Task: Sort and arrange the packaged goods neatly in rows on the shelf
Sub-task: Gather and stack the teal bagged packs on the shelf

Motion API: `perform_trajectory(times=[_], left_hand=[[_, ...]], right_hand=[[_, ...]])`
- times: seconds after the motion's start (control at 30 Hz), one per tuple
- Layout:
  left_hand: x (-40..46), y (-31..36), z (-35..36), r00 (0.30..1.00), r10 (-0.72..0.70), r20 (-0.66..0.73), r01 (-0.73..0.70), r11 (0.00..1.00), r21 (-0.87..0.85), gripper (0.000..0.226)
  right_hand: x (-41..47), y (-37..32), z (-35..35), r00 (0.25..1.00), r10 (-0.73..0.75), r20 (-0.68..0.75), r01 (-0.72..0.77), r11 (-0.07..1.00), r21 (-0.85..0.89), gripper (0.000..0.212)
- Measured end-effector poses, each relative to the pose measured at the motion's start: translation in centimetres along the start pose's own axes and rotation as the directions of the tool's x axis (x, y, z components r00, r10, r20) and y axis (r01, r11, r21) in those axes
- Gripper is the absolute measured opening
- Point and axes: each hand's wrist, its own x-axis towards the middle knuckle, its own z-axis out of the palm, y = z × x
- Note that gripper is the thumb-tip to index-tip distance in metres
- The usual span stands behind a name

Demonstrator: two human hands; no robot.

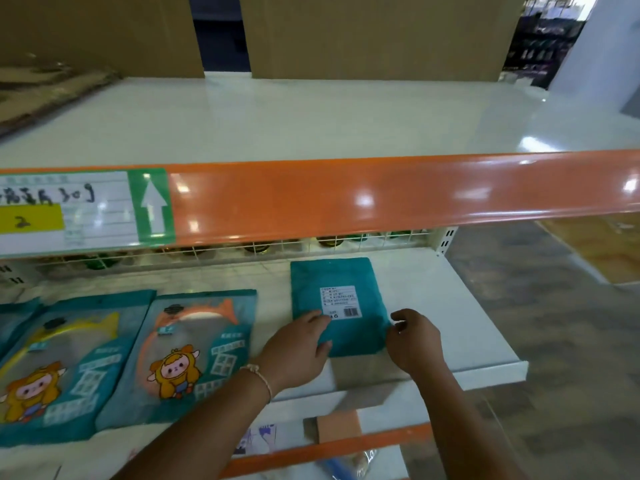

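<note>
The shelf is showing smooth, white painted metal; its orange edge strip is gleaming like glossy plastic. The teal packet is looking matt, its label papery. Boxes behind are looking like plain matt cardboard.

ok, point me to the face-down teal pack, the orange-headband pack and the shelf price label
face-down teal pack [313, 292], head view, bare back left of its white sticker
orange-headband pack [187, 358], head view, cartoon figure on its front
shelf price label [86, 209], head view, white part of the tag
</note>
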Motion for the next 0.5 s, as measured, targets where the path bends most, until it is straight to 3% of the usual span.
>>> perform_trajectory(times=[0.17, 0.23, 0.3, 0.37, 0.43, 0.5], left_hand=[[0.9, 0.7, 0.0, 1.000, -0.015, -0.001, 0.015, 1.000, 0.000, 0.052], [1.1, 1.1, -0.1, 1.000, 0.005, -0.010, -0.005, 1.000, 0.001, 0.054], [1.2, 1.7, -0.4, 0.999, 0.039, -0.031, -0.039, 0.999, -0.001, 0.059], [1.5, 2.0, -0.6, 0.996, 0.066, -0.061, -0.062, 0.996, 0.057, 0.067], [1.8, 2.2, -0.7, 0.992, 0.074, -0.105, -0.057, 0.986, 0.159, 0.072], [2.0, 2.3, -1.0, 0.983, 0.081, -0.164, -0.040, 0.970, 0.238, 0.069]], right_hand=[[0.9, -0.1, -0.5, 0.997, 0.029, 0.072, -0.033, 0.998, 0.057, 0.042], [1.1, -0.1, -0.8, 0.985, 0.102, 0.139, -0.137, 0.954, 0.268, 0.049], [1.0, -0.3, -1.2, 0.949, 0.129, 0.289, -0.281, 0.764, 0.580, 0.051], [0.9, -0.7, -1.5, 0.908, 0.063, 0.415, -0.386, 0.511, 0.768, 0.052], [1.0, -1.3, -1.8, 0.872, -0.033, 0.488, -0.449, 0.343, 0.825, 0.050], [0.7, -2.3, -2.0, 0.832, -0.154, 0.532, -0.475, 0.296, 0.829, 0.036]])
